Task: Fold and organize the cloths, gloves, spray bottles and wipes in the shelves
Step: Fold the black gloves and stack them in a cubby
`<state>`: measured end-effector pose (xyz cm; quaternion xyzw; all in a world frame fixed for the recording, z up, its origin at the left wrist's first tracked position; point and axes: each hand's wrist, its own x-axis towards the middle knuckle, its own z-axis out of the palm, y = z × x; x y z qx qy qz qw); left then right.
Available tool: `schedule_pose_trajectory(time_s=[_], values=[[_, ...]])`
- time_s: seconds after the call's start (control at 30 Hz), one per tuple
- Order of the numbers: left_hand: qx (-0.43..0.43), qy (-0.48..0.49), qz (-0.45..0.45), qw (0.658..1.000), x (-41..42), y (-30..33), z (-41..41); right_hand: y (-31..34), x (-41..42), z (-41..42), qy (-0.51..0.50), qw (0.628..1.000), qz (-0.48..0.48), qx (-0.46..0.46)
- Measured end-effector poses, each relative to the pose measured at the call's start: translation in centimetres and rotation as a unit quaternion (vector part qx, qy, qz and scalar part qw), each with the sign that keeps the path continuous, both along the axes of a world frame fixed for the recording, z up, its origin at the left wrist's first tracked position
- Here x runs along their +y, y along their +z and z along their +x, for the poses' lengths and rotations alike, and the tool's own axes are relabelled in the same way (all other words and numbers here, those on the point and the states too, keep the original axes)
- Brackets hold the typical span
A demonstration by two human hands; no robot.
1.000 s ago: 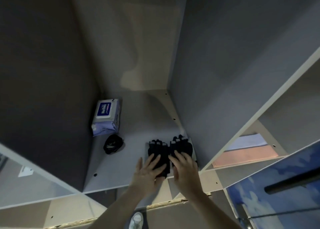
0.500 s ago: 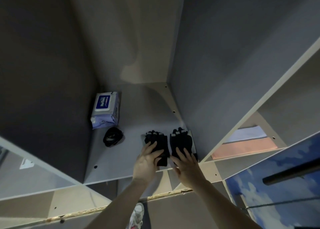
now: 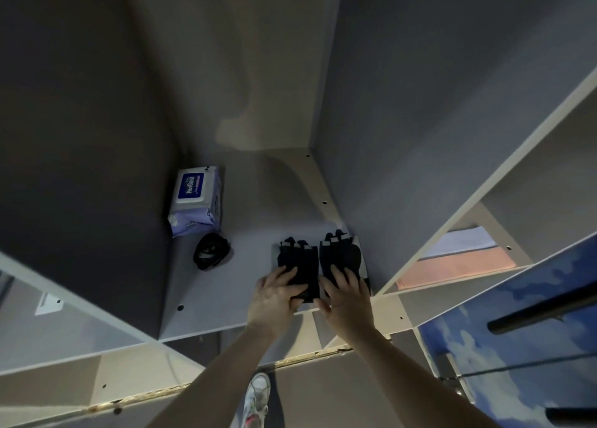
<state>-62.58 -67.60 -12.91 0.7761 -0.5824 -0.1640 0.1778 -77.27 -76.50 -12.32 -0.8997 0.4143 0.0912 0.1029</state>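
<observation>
Your left hand (image 3: 276, 293) lies palm down on the near end of the left black glove (image 3: 298, 266), fingers spread and flat, thumb curled toward the cuff edge; it presses rather than grips. Your right hand (image 3: 347, 293) rests the same way on the right black glove (image 3: 339, 254), fingers splayed over its cuff, holding nothing closed. Both forearms reach in from below the shelf board (image 3: 245, 285).

The two gloves lie side by side, touching, fingers pointing toward the back of the shelf, at the front right corner against the right wall panel (image 3: 420, 136). A pale cloth or pad seems to sit under them; only its edges show. Left of the gloves, apart from them, lies a small coiled black item (image 3: 211, 251), too dark to identify. Just behind that, against the left wall, sits the pack of wet wipes (image 3: 195, 199), its blue label facing up.

Right of the gloves, past the wall panel, a neighbouring compartment holds folded cloths (image 3: 458, 258), a pale blue one behind an orange-pink one, partly cut off by the shelf frame. A white shoe (image 3: 256, 395) shows below the shelf between your arms.
</observation>
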Motion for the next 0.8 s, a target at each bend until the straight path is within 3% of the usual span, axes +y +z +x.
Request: schedule_pose_trajectory(time_s=[0.13,0.23,0.43,0.53,0.6,0.67,0.73,0.8], values=[[-0.073,-0.027,0.02,0.997,1.0,-1.1,-0.6,0.5,0.0,-0.2,0.012,0.998,-0.047,-0.028],[-0.059,-0.025,0.062,0.996,0.9,-1.4,-1.5,0.0,-0.2,-0.8,0.024,0.998,-0.053,-0.012],[-0.048,-0.036,0.059,0.997,0.7,0.2,-1.2,0.0,0.1,-1.1,0.035,0.998,-0.055,-0.022],[-0.033,0.098,-0.059,0.993,0.8,1.4,1.3,0.6,0.0,-0.8,0.041,0.995,-0.063,-0.065],[-0.076,0.235,-0.152,0.957,1.2,2.1,4.3,0.9,0.0,-0.6,0.045,0.993,-0.075,-0.078],[-0.066,0.328,-0.123,0.934,1.7,2.5,7.4,1.4,0.4,-0.5,0.045,0.993,-0.069,-0.088],[-0.009,0.334,-0.014,0.943,2.2,1.9,9.9,2.2,1.1,-0.3,0.049,0.99,-0.054,-0.121],[0.049,0.303,0.036,0.951,2.8,0.8,11.5,3.2,2.1,-0.1,0.055,0.987,-0.035,-0.147]])
